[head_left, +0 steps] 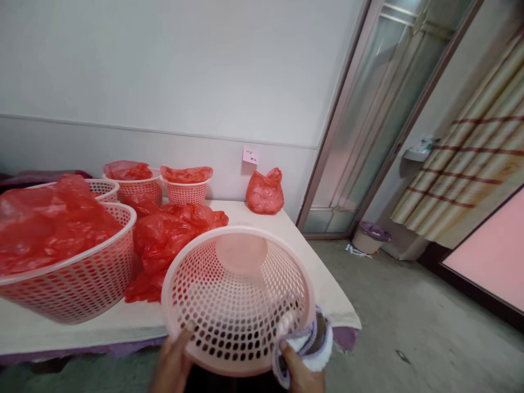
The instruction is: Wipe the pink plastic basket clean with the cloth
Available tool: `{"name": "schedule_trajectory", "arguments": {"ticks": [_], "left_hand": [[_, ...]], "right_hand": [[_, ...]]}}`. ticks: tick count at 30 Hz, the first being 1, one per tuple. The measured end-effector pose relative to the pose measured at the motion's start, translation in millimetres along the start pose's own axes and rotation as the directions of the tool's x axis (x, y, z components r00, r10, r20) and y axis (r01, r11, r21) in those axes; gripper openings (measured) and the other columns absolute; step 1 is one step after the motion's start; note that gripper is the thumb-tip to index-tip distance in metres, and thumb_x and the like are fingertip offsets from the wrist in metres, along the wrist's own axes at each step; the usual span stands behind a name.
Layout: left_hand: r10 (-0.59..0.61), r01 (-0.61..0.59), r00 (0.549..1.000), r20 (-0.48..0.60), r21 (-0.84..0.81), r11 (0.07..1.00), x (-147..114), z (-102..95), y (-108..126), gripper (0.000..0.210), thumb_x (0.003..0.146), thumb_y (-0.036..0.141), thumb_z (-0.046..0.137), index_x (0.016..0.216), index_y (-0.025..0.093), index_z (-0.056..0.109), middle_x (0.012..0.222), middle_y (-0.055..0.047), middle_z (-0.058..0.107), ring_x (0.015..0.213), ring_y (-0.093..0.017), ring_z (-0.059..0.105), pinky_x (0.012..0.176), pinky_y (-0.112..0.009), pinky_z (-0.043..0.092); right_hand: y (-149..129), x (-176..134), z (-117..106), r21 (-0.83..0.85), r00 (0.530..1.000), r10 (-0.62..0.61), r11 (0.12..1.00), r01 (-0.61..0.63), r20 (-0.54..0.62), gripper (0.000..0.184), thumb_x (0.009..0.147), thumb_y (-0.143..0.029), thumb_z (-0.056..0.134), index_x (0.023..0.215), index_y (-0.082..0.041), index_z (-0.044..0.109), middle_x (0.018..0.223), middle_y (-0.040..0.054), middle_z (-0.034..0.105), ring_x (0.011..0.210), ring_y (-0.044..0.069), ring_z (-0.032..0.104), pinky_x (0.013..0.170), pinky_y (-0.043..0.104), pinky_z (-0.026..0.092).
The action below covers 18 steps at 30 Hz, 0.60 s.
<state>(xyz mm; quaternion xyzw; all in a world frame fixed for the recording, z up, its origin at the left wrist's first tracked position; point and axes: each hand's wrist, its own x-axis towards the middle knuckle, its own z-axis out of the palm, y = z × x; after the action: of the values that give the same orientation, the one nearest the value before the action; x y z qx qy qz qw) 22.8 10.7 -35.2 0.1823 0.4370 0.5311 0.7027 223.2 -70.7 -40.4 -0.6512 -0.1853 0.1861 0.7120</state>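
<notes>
A pale pink perforated plastic basket (241,254) is tilted toward me at the front edge of the table, its inside bare. On its near left rim my left hand (174,357) is closed, with the thumb over the edge. My right hand (301,368) grips a folded white cloth with purple edging (319,349) against the near right rim. Whether those fingers also reach the basket is hidden by the cloth. Left of the basket lies a heap of crumpled red plastic bags (167,245).
A large basket (94,289) with red bags stands at left, with smaller baskets (186,192) behind. A tied red bag (265,192) sits near the wall under a pink note (250,155). The white-covered table (319,273) ends at right; a bin (366,240) stands beyond.
</notes>
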Motion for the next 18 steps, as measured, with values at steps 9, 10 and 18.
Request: {"name": "schedule_trajectory", "arguments": {"ticks": [9, 10, 18], "left_hand": [[0.156, -0.12, 0.977, -0.146, 0.229, 0.966, 11, -21.2, 40, 0.032, 0.086, 0.03, 0.066, 0.117, 0.02, 0.064, 0.103, -0.004, 0.076, 0.101, -0.02, 0.069, 0.083, -0.024, 0.055], [0.156, -0.124, 0.975, -0.157, 0.192, 0.973, 7, -19.1, 37, 0.034, 0.086, 0.031, 0.067, 0.119, 0.021, 0.064, 0.105, -0.003, 0.076, 0.104, -0.019, 0.069, 0.087, -0.024, 0.054], [-0.105, 0.11, 0.994, 0.04, -0.129, 0.986, -9, 9.4, -26, 0.053, 0.082, 0.024, 0.067, 0.133, 0.019, 0.054, 0.106, -0.009, 0.076, 0.108, -0.026, 0.068, 0.098, -0.04, 0.052]], "right_hand": [[-2, 6, 4, 0.069, 0.998, -0.056, 0.996, 0.054, 0.034, 0.073, 0.064, -0.047, 0.079, 0.124, -0.014, 0.055, 0.094, 0.0098, 0.073, 0.097, 0.028, 0.067, 0.094, 0.04, 0.049], [2, 5, 7, 0.081, 0.996, -0.067, 0.995, 0.062, 0.057, 0.076, 0.064, -0.046, 0.079, 0.129, -0.015, 0.053, 0.1, 0.0106, 0.073, 0.1, 0.028, 0.066, 0.096, 0.041, 0.048], [48, -47, 42, 0.147, 0.954, 0.281, 0.944, -0.294, 0.1, 0.062, 0.06, -0.05, 0.08, 0.106, -0.01, 0.068, 0.096, 0.0128, 0.075, 0.104, 0.033, 0.067, 0.09, 0.042, 0.054]]}}
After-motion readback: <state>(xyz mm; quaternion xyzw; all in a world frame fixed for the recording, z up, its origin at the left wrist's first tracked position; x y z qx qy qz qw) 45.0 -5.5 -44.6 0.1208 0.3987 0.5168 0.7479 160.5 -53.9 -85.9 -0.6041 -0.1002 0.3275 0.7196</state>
